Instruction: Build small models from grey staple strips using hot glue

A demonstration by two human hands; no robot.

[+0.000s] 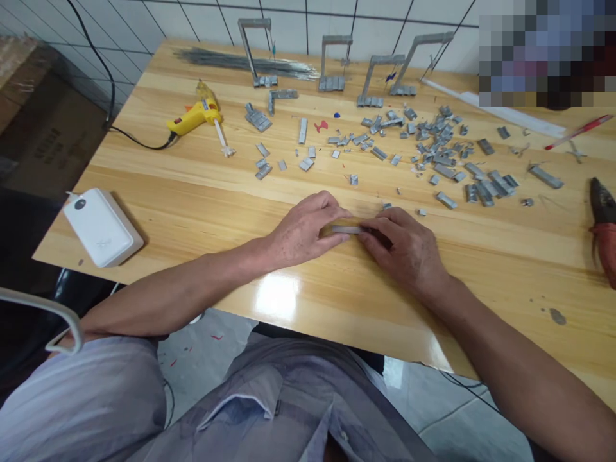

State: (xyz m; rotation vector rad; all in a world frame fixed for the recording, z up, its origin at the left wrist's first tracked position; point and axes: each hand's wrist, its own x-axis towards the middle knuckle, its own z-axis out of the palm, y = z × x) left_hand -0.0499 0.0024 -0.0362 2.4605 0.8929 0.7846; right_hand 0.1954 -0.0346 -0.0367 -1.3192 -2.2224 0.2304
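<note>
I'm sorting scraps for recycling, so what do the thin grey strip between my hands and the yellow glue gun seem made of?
The thin grey strip looks smooth and dull, perhaps metal or plastic; its plain grey face settles neither. The yellow glue gun seems moulded plastic, smooth, judging by its bright, even colour.

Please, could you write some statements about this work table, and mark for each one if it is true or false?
1. The small grey strip is between the left hand and the right hand. True.
2. The yellow glue gun lies to the right of the scattered grey pieces. False: the yellow glue gun lies to their left.
3. Four grey frames stand near the tiled wall. True.
4. The red pen is in the right hand. False: the red pen lies on the table, away from both hands.
</note>
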